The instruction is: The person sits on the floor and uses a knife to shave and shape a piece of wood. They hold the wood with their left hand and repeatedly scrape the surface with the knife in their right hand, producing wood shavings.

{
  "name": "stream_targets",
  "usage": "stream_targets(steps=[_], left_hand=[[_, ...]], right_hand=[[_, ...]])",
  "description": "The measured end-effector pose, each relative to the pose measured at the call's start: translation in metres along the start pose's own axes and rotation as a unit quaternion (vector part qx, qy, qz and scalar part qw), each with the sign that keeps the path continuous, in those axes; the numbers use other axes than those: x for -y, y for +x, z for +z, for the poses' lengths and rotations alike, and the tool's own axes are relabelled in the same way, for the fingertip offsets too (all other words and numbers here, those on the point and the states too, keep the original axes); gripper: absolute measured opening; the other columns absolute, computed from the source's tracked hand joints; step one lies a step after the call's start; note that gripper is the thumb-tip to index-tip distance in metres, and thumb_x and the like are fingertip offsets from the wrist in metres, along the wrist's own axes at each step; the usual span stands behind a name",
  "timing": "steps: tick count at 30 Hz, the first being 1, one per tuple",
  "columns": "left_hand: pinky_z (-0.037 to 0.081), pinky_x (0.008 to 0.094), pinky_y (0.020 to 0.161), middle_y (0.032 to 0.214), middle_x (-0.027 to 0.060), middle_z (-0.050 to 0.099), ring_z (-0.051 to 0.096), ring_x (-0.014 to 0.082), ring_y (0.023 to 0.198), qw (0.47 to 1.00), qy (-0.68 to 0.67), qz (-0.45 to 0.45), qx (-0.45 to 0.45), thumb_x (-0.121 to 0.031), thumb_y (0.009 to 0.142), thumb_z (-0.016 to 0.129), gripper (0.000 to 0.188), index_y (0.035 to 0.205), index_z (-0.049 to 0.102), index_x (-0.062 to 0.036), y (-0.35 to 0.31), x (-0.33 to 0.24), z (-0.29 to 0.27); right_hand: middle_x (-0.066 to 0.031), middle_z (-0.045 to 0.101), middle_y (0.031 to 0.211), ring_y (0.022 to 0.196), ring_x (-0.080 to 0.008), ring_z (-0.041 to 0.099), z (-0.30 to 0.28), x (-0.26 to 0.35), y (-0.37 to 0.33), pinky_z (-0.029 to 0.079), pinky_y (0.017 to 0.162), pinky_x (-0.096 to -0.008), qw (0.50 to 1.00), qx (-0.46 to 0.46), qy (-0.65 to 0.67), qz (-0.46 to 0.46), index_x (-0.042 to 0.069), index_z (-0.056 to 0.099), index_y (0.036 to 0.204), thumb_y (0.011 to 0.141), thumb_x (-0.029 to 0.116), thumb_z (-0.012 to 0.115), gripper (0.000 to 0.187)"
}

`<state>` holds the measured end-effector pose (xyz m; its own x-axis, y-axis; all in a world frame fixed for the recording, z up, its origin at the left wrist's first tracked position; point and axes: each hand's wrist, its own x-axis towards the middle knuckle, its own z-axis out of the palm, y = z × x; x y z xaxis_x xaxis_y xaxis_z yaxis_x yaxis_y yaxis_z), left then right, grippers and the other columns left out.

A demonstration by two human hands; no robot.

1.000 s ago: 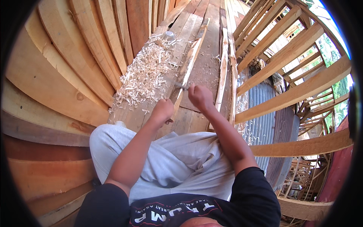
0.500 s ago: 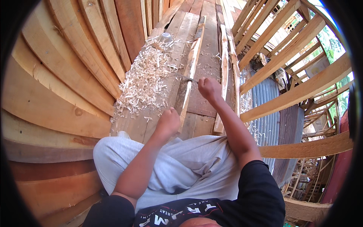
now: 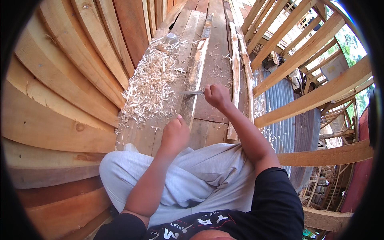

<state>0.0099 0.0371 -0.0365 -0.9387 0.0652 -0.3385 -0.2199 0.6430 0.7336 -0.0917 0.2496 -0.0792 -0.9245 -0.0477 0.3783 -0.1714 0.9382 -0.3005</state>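
A long, narrow wooden strip (image 3: pixel 197 68) lies lengthwise in front of me, pale where it is shaved and darker elsewhere. My left hand (image 3: pixel 176 133) is closed round its near end, thumb on top; the fingers are partly hidden. To the right of the strip, my right hand (image 3: pixel 218 96) is a fist round the handle of a knife (image 3: pixel 192 93). The blade points left and crosses the strip, touching or just above it.
Curled wood shavings (image 3: pixel 150 86) cover the plank floor (image 3: pixel 214 104) at left, around a small grey cup-like object (image 3: pixel 171 38). More wooden strips (image 3: pixel 236 80) lie to the right. Upright boards (image 3: pixel 60 86) wall the left; a slatted railing (image 3: pixel 308 98) stands at right, corrugated metal (image 3: pixel 280 106) beyond.
My right hand has drawn the knife a little nearer along the strip. My left hand stays at the strip's near end. The whole view has shifted slightly.
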Motion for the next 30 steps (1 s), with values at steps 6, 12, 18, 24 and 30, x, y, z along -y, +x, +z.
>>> stream_targets(steps=[6,12,18,24,30], left_hand=[[0.047,0.0526,0.086,0.09,0.0332,0.064,0.062,0.0486,0.093,0.999,-0.033,-0.038,0.018,-0.03,0.101,0.031,0.055,0.084,0.065,0.0089,-0.008,-0.012,-0.009],[0.047,0.0529,0.086,0.09,0.0341,0.063,0.062,0.0491,0.092,0.999,-0.027,-0.025,0.002,-0.03,0.1,0.032,0.055,0.083,0.065,0.0092,-0.007,-0.012,-0.014],[0.048,0.0526,0.085,0.087,0.0342,0.063,0.062,0.0491,0.092,0.998,-0.06,-0.029,0.007,-0.03,0.101,0.028,0.057,0.082,0.065,0.0094,-0.003,-0.002,-0.006],[0.051,0.0485,0.077,0.078,0.0294,0.063,0.064,0.0429,0.084,0.984,-0.109,-0.069,0.127,-0.032,0.102,0.026,0.058,0.078,0.061,0.0073,-0.029,-0.033,-0.017],[0.053,0.0448,0.068,0.062,0.0217,0.061,0.068,0.0343,0.065,0.999,-0.013,0.022,0.02,-0.032,0.103,0.023,0.058,0.072,0.055,0.0054,-0.021,-0.001,0.006]], right_hand=[[-0.0243,0.057,0.056,0.052,-0.0414,0.059,0.009,-0.01,-0.004,0.049,0.056,-0.0493,1.0,0.012,-0.001,0.016,-0.001,0.062,0.056,0.093,0.031,0.042,0.052],[-0.0262,0.059,0.062,0.06,-0.045,0.06,-0.012,0.018,-0.012,0.048,0.062,-0.0538,0.989,0.142,-0.003,-0.032,-0.003,0.061,0.06,0.094,0.03,0.039,0.053],[-0.0242,0.056,0.056,0.054,-0.043,0.058,0.005,0.003,-0.007,0.047,0.057,-0.0509,0.999,0.033,0.027,-0.02,0.001,0.059,0.054,0.094,0.032,0.043,0.053],[-0.0238,0.056,0.055,0.055,-0.0465,0.058,0.022,-0.062,0.018,0.049,0.062,-0.0515,0.986,-0.043,0.01,0.164,0.002,0.06,0.056,0.098,0.033,0.034,0.058],[-0.0289,0.064,0.081,0.079,-0.0461,0.063,0.001,-0.036,0.015,0.049,0.074,-0.0548,0.991,0.101,-0.002,0.087,-0.002,0.065,0.076,0.098,0.034,0.032,0.053]])
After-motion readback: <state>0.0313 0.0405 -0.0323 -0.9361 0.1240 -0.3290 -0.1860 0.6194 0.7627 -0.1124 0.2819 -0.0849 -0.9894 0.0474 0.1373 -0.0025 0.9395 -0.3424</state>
